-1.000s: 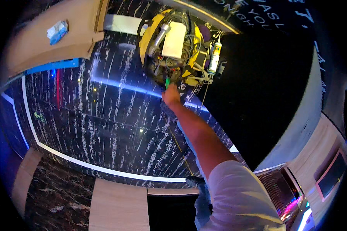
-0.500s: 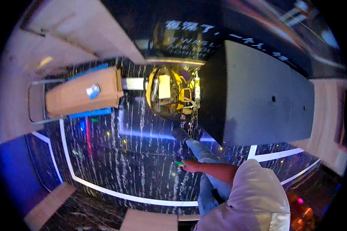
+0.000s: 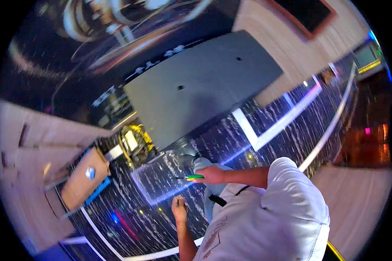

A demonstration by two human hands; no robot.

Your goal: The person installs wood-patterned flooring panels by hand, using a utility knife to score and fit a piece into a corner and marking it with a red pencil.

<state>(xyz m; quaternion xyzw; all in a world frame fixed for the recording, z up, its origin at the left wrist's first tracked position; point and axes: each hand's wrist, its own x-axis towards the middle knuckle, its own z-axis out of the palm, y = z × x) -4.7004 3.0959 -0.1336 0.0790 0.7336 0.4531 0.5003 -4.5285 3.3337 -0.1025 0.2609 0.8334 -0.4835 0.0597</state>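
My right hand (image 3: 211,174) is closed on a green-and-yellow-handled tool (image 3: 194,177) with a thin dark tip, held in front of my body at hip height. Lower and to the left, my left hand (image 3: 179,209) hangs with curled fingers; what it holds, if anything, I cannot make out. A yellow-and-black tool bag (image 3: 135,143), with tools and a pale rectangular item in it, sits on the dark veined floor (image 3: 231,139) beyond my hands, beside a big grey panel (image 3: 204,95). My feet and legs are just below the panel.
At the left, cardboard (image 3: 76,191) with a small white-and-blue package (image 3: 90,172) lies over a blue trolley (image 3: 98,191). Pale wood surfaces (image 3: 21,152) stand at the left and upper right (image 3: 348,21). A dark glossy wall with lettering is behind the panel.
My right hand left the tool bag with the green-handled tool and came back toward my body. My view swung rightward, bringing more of the grey panel and my left hand into sight.
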